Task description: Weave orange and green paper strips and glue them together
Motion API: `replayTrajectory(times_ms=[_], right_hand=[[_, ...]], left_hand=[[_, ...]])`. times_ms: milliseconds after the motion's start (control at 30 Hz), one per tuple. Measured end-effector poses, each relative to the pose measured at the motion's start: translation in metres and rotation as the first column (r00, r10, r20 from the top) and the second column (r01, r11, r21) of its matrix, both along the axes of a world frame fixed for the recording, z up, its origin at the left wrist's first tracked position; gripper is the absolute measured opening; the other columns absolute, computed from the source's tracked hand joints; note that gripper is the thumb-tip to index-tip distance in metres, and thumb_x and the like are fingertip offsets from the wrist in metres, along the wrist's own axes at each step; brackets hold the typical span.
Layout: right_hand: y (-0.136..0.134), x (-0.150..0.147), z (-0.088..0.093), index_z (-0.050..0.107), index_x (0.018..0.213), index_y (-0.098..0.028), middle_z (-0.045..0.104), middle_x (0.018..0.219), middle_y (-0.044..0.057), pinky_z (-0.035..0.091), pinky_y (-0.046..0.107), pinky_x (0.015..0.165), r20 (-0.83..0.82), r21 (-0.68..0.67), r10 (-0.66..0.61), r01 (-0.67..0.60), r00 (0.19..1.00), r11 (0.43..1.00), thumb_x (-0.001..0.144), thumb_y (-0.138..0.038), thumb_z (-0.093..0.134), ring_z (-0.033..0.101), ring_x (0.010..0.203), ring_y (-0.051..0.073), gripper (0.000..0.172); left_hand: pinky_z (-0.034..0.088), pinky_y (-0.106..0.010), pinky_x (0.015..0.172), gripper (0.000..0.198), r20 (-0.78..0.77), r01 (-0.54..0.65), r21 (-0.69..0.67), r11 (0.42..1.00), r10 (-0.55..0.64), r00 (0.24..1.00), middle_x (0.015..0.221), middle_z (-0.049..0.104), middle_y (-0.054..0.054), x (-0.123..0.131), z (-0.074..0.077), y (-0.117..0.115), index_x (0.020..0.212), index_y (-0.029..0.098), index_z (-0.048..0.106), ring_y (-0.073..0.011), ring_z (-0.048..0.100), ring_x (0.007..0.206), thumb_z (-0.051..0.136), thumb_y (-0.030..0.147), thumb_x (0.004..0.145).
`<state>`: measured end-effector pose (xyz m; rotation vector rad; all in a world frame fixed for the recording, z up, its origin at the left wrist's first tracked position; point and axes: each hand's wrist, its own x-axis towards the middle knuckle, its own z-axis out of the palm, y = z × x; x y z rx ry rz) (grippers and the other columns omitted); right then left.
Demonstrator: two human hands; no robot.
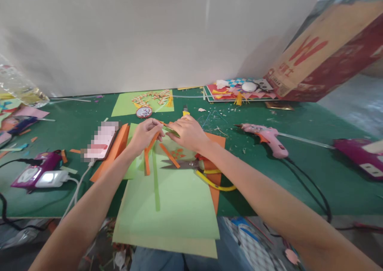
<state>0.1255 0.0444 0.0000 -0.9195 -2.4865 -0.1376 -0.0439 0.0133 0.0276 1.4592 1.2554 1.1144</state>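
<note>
My left hand (pixel 147 134) pinches an orange paper strip (pixel 147 159) that hangs down over the green paper. Beside it, my right hand (pixel 189 132) is bent over the same spot, fingertips near more orange paper; what it grips is hidden. Light green sheets (pixel 170 211) lie under both hands and reach past the table's front edge. Scissors with yellow handles (pixel 191 164) rest on them, below my right hand, with a loose orange strip (pixel 169 155) across the blades. Small orange pieces (pixel 178 154) lie close by. A yellow cutter (pixel 186 111) is just beyond my right hand.
A pink glue gun (pixel 266 137) lies right, its cord running to the front edge. Left are a phone (pixel 103 141), folded orange paper (pixel 112 155) and a purple power strip (pixel 37 171). Behind are a beaded craft (pixel 144 111), decorated cards (pixel 239 91) and a paper bag (pixel 326 52).
</note>
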Motion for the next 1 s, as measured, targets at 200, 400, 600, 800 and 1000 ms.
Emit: replayTrajectory(times_ms=[200, 400, 600, 800, 1000], right_hand=[[-0.0004, -0.0012, 0.0014, 0.067, 0.093, -0.01, 0.071, 0.078, 0.01, 0.03, 0.032, 0.078, 0.039, 0.034, -0.039, 0.038, 0.998, 0.999, 0.092, -0.027, 0.043, 0.06, 0.074, 0.019, 0.03], [-0.0024, -0.0001, 0.0059, 0.067, 0.095, -0.008, 0.071, 0.081, 0.011, 0.03, 0.032, 0.079, 0.077, 0.017, -0.045, 0.044, 0.996, 0.999, 0.093, -0.025, 0.04, 0.06, 0.077, 0.02, 0.032], [-0.0006, 0.0014, 0.0026, 0.066, 0.108, -0.009, 0.07, 0.088, 0.011, 0.03, 0.033, 0.078, 0.056, 0.016, -0.047, 0.046, 0.997, 0.999, 0.094, -0.032, 0.042, 0.059, 0.08, 0.021, 0.036], [0.0025, 0.0023, -0.0012, 0.066, 0.108, -0.01, 0.069, 0.088, 0.011, 0.029, 0.032, 0.077, 0.041, 0.041, -0.036, 0.034, 0.999, 0.999, 0.096, -0.034, 0.039, 0.057, 0.079, 0.02, 0.038], [0.001, 0.0014, -0.0008, 0.068, 0.104, -0.01, 0.068, 0.082, 0.009, 0.03, 0.032, 0.077, 0.05, 0.044, -0.03, 0.028, 0.998, 0.999, 0.097, -0.03, 0.036, 0.054, 0.074, 0.019, 0.038]], left_hand=[[0.049, -0.027, 0.059, 0.022, -0.013, 0.064, -0.015, 0.998, -0.064, 0.998, 0.055, 0.065, 0.001, -0.0003, -0.0059, 0.0006, 0.074, 0.018, 0.054, -0.0137, 0.061, 0.052, 0.066, 0.036, 0.075], [0.048, -0.028, 0.064, 0.022, -0.096, 0.096, -0.005, 0.995, -0.096, 0.991, 0.06, 0.067, -0.002, -0.0037, -0.0102, 0.0028, 0.071, 0.018, 0.057, -0.0152, 0.063, 0.058, 0.063, 0.038, 0.077], [0.047, -0.028, 0.065, 0.02, -0.187, 0.051, 0.07, 0.996, -0.037, 0.982, 0.061, 0.067, -0.002, -0.0049, -0.0105, 0.003, 0.069, 0.018, 0.059, -0.0153, 0.062, 0.057, 0.06, 0.036, 0.078], [0.047, -0.028, 0.063, 0.025, -0.127, 0.049, 0.032, 0.998, -0.045, 0.991, 0.057, 0.066, -0.002, -0.003, -0.008, 0.0016, 0.065, 0.018, 0.058, -0.0155, 0.062, 0.056, 0.064, 0.04, 0.075], [0.048, -0.027, 0.059, 0.03, -0.093, 0.017, -0.017, 1.0, -0.018, 0.996, 0.055, 0.065, -0.002, 0.0002, -0.0042, -0.0003, 0.062, 0.017, 0.057, -0.0144, 0.06, 0.053, 0.071, 0.044, 0.067]])
